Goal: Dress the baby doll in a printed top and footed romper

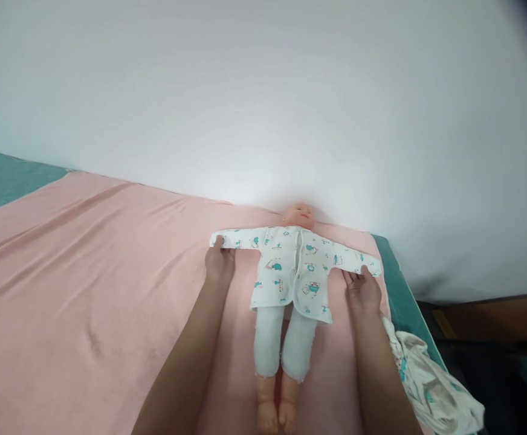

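Observation:
A baby doll [298,215] lies on its back, head by the wall and bare feet toward me. It wears a white printed jacket [275,272], whose front edges meet at the chest and part slightly lower down. Both sleeves are stretched out sideways. My left hand [219,263] is closed on the cuff of the sleeve at the left, thumb on top. At the right, my right hand [365,290] pinches the other sleeve near its cuff, fingers underneath. The doll's own hands do not show. White cloth legs [269,341] stick out below the hem.
A pink sheet [109,302] covers the bed, with wrinkles at the left. Green mattress [397,284] shows at both far corners. A crumpled white printed garment [440,386] lies on the right edge. Behind the doll stands a white wall [245,103].

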The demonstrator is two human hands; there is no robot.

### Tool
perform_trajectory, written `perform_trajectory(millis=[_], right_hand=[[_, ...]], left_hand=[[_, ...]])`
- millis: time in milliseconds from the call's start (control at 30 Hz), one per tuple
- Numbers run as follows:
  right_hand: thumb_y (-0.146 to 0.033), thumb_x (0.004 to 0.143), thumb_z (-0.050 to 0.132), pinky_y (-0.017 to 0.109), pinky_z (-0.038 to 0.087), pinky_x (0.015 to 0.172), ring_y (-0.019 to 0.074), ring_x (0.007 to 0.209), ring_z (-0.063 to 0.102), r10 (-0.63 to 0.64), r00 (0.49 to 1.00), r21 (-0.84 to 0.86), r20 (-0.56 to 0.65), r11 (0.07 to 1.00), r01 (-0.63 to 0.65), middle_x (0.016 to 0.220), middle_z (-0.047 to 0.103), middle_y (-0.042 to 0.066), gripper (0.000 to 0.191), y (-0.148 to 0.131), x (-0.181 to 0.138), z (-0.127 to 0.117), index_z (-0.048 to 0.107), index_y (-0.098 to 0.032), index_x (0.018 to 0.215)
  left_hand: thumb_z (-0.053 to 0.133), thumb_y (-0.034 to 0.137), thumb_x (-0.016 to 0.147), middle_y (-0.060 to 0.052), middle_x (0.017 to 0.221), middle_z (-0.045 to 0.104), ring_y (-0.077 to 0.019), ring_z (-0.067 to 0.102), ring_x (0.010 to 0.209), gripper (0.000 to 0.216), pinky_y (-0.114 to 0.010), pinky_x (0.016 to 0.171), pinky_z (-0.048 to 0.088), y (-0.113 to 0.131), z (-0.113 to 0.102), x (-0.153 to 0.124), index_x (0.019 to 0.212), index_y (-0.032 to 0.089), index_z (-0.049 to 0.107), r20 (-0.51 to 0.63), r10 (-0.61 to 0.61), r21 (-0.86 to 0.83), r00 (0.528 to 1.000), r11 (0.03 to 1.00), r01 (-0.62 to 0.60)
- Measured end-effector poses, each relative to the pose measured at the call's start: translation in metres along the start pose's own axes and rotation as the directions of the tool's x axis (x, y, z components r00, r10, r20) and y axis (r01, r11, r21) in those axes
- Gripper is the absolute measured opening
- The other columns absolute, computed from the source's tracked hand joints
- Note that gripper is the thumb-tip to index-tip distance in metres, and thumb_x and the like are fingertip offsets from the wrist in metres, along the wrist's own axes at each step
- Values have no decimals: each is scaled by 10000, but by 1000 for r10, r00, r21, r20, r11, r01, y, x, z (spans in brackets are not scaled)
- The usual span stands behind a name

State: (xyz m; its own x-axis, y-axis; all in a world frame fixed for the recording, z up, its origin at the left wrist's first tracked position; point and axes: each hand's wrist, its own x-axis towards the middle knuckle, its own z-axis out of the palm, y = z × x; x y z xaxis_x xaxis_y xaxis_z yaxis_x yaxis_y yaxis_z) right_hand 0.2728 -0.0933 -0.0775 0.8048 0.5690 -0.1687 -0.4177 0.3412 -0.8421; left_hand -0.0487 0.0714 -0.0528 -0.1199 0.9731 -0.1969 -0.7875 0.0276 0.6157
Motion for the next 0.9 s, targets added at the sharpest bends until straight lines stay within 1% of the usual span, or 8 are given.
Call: perform_trajectory(millis=[167,267,367,433,567,700,767,900], right_hand=[[-360,784,663,412,503,1006,205,1170,564,-421,888,-408,-185,855,321,1216,574,66,403,-4,-21,-18,512,-220,1131],[-381,820,616,372,468,1027,206,1209,528,-589,808,-657,-32,622,427,1312,510,100,495,-15,-9,-4,493,-195,1262],[-367,857,522,358,495,948,214,1107,584,-383,858,-826,343,312,469,1329,511,144,506,-25,26,27,506,-149,1314],[-335,852,499,374,460,966,241,1118,577,-182,887,-896,425,54,441,1356,496,181,522,-28,54,46,523,-123,1328],[-230,753,559,389,440,929,297,1040,614,5,892,-890,451,-74,450,1060,678,171,306,-26,87,64,729,-120,983],[-157,682,566,361,447,874,283,953,641,57,877,-872,477,-92,481,890,725,116,185,-28,89,61,736,-158,754],[-154,679,568,356,449,872,270,937,646,47,868,-865,495,-72,497,866,729,99,166,-33,84,62,727,-166,723],[-247,777,547,343,459,898,222,956,643,-33,841,-841,540,20,541,990,723,83,219,-42,56,79,725,-172,880]], left_hand=[[626,228,870,-90,1190,622,-193,578,1157,242,-356,1031,454,9,-23,-23,1106,180,600,-55,210,274,976,943,-187],[656,300,853,-96,1321,543,-238,497,1261,385,-386,1053,423,12,-33,-47,1216,228,551,-21,349,552,937,785,-280],[613,352,879,-100,1358,518,-276,456,1295,401,-441,1097,364,13,-35,-72,1256,237,544,146,375,702,916,613,-363],[581,351,895,-96,1368,514,-281,450,1301,386,-465,1118,336,12,-33,-87,1263,242,546,336,321,716,886,523,-461],[608,308,868,-111,1449,433,-294,377,1367,516,-524,1134,315,7,-24,-118,1358,247,461,743,100,576,661,408,-709],[682,214,766,-109,1497,373,-311,242,1434,709,-556,1144,296,0,-13,-141,1413,259,397,903,-95,429,420,289,-856],[655,138,745,-100,1464,414,-304,282,1405,660,-547,1131,314,-5,-8,-147,1364,261,464,886,-71,461,458,218,-860],[594,137,798,-83,1224,585,-269,490,1188,305,-480,1020,420,-11,-4,-148,1071,253,665,711,79,643,699,328,-692]])
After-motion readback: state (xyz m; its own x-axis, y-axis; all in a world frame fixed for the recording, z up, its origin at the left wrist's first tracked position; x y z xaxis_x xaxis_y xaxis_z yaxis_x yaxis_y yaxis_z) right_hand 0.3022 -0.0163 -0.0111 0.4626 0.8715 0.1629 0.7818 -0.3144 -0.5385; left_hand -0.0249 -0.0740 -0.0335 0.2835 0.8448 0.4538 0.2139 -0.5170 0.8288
